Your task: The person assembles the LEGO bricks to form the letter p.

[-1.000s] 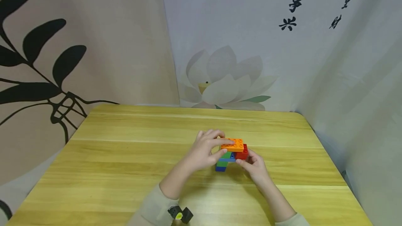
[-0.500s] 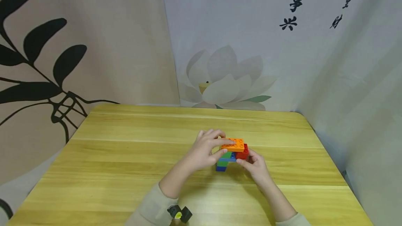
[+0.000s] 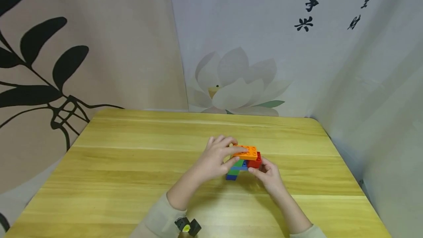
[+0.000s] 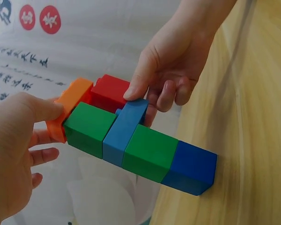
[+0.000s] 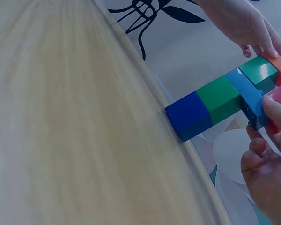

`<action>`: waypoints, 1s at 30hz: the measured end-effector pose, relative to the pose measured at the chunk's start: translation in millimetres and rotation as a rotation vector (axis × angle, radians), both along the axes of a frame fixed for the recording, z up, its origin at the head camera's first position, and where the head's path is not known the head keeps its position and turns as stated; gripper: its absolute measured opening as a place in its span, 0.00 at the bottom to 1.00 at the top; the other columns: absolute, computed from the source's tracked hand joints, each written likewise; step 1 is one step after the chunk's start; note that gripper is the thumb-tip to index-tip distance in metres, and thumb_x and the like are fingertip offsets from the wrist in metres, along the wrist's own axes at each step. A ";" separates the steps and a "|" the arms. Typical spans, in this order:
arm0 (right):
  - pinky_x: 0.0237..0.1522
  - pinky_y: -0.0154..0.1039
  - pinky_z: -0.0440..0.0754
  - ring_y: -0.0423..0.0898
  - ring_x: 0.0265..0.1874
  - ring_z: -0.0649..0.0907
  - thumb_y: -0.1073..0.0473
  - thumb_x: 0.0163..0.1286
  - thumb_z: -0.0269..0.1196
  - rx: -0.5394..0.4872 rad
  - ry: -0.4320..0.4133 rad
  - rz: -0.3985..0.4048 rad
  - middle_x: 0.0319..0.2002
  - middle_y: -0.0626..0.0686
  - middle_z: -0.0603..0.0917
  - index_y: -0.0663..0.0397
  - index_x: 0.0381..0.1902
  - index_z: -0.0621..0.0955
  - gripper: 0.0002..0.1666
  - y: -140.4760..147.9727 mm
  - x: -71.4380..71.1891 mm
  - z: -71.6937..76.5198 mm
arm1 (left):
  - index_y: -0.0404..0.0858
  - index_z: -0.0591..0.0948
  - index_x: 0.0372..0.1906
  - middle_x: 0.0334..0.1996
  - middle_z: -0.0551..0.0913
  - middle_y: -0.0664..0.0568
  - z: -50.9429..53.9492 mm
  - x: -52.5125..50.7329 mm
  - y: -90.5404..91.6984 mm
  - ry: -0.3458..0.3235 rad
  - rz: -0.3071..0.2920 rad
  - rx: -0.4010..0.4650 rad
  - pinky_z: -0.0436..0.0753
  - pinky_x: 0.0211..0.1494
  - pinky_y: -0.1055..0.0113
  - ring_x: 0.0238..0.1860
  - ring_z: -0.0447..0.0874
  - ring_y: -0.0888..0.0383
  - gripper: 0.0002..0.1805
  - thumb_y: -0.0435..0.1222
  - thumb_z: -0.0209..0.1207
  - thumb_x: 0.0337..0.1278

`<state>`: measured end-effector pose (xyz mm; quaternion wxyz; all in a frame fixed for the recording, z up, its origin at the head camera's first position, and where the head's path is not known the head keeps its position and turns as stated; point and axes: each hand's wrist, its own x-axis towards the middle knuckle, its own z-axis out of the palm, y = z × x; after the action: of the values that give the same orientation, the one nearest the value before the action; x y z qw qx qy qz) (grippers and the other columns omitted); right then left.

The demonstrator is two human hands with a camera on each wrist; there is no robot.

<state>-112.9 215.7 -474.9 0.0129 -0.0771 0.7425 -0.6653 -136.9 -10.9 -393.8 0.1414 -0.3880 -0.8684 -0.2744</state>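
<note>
Between the two hands stands a stack of plastic building blocks near the middle of the table. Its foot is a dark blue block, with a green block above it. A flatter, lighter blue block juts out to the right and carries a second green block and a red block. Across the top lies an orange block, pinched by the left hand, its index finger on the studs. The right hand grips the jutting end, thumb where red and lighter blue meet; some fingertips are hidden.
The wooden table spreads around the stack, its far edge meeting a printed curtain. A small black device sits at the left sleeve.
The foot of the stack has shifted very slightly to the left. Both hands keep their hold on the blocks.
</note>
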 end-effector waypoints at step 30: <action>0.40 0.35 0.80 0.46 0.37 0.80 0.66 0.63 0.66 -0.011 0.070 0.041 0.45 0.53 0.84 0.69 0.58 0.75 0.26 -1.8 -1.8 0.4 | 0.47 0.86 0.48 0.47 0.80 0.59 -3.0 -4.6 -0.4 -0.095 -0.079 0.176 0.63 0.56 0.56 0.51 0.70 0.61 0.12 0.42 0.62 0.61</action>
<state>-114.7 213.9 -474.5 0.0000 -0.1154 0.7372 -0.6657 -141.4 -11.3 -396.8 0.1224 -0.3946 -0.8308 -0.3730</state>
